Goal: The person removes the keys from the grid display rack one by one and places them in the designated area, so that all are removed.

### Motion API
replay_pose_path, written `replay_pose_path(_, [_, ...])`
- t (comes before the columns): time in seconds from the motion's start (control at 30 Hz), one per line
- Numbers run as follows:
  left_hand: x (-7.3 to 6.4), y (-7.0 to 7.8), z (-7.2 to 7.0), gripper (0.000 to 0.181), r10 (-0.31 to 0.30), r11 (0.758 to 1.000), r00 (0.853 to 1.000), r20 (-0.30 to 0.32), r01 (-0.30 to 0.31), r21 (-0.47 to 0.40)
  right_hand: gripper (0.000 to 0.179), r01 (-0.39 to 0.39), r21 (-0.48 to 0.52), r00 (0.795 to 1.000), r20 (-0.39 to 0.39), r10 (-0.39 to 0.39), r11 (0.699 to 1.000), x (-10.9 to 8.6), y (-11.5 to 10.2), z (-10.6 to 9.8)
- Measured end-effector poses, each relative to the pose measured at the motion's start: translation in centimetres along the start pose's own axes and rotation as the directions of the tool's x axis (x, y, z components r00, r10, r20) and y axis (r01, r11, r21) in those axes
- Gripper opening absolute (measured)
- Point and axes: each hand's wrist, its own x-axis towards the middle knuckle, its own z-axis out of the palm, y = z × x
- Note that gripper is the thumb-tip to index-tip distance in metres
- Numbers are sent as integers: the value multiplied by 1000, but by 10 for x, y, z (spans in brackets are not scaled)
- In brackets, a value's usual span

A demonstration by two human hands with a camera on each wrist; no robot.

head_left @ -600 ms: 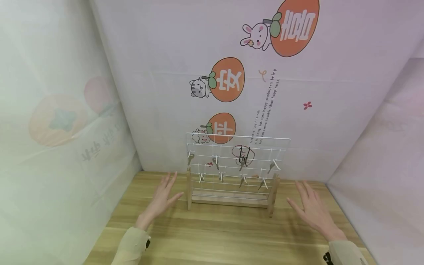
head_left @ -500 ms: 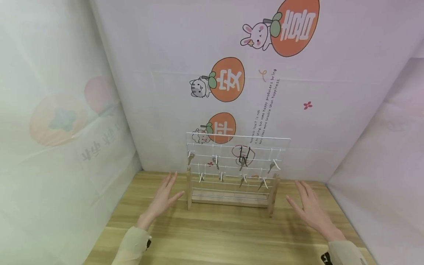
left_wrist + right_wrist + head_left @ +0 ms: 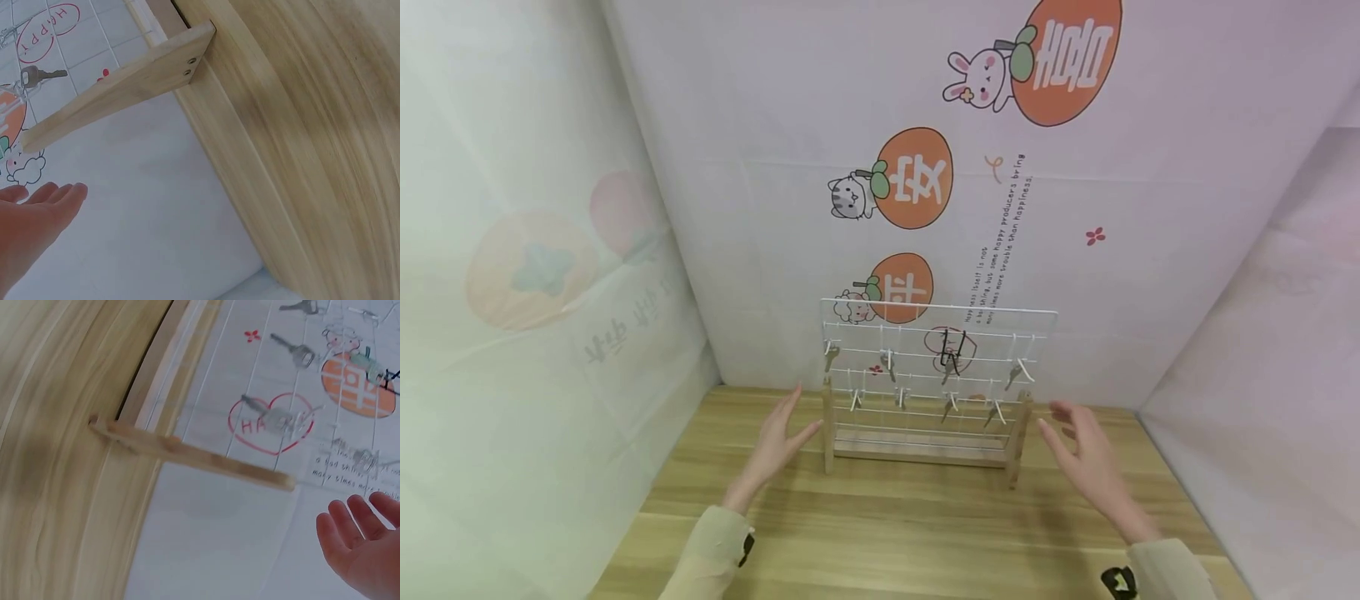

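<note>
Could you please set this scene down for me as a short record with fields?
Main thing: white wire grid in a wooden stand
Hanging on it: keys, in two rows
Hooks: white hooks, plus one black hook in the upper row
Left hand: beside the left post, apart from it, holding nothing
Right hand: beside the right post, apart from it, holding nothing
Surface: wood-grain table
Behind: white backdrop with cartoon prints

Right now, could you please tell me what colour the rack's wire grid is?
The wire grid is white, seen best in the head view.
</note>
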Motion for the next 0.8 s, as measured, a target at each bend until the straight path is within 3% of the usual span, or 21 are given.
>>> replay_pose_path(0.2, [4,1,7,80,-2,996,1000,-29,-1,-86,38,-5,88,1000,-9,6,996,2,-21,9])
replay_pose_path(0.6, [20,0,18,72,-46,967,999,-29,37,-252,30,76,166,997,18,-80,983,16,-55,34])
replay_pose_path(0.8, [27,-3,24,67,-59,958,998,-30,48,-281,27,103,196,993,27,-111,975,23,-69,48])
